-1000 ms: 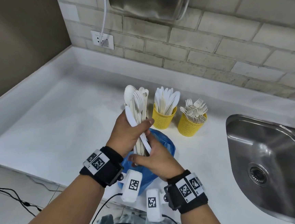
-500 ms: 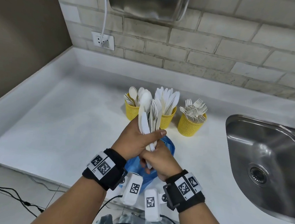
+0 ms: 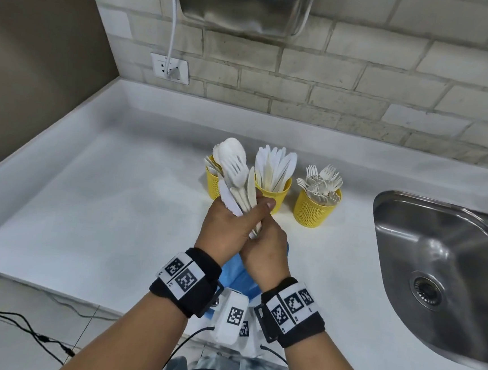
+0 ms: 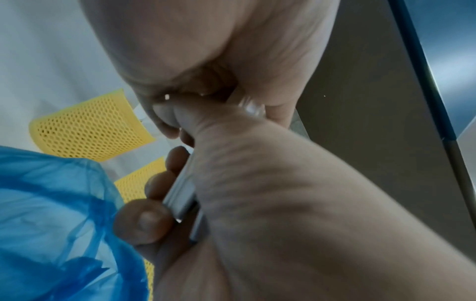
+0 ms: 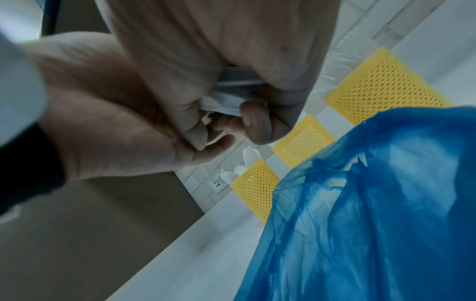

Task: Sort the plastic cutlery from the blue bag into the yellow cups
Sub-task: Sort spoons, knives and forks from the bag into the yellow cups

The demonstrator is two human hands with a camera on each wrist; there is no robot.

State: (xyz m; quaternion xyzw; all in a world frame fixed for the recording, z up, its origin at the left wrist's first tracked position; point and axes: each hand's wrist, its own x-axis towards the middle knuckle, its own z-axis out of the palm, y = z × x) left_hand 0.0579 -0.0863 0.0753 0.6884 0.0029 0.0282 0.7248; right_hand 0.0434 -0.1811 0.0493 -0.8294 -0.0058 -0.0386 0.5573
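Above the front of the white surface [image 3: 88,200], the left hand [image 3: 227,227] is the main grip, its fingers and thumb curled round the lower handles of a bundle of white plastic cutlery [image 3: 235,172]. The right hand [image 3: 266,251] presses against it from below and pinches the handle ends. The bundle's long axis runs up and away from the person, leaning slightly left, with spoon bowls, fork tines and a serrated knife blade fanned out at the far end. Those ends overlap the view of the left yellow cup [image 3: 212,182], which holds spoons. Beside it stands the middle yellow cup [image 3: 277,193], filled with knives standing blade-up, and just to the right the right yellow cup [image 3: 314,210], packed with forks, tines up. Under both wrists, the crumpled blue bag [image 3: 240,276] lies on the surface near its front edge. A steel sink [image 3: 436,260] is set into the surface at the right. Behind the cups rises a tiled wall [image 3: 364,77] with a socket [image 3: 170,67] and a plugged-in white cable [image 3: 172,16].
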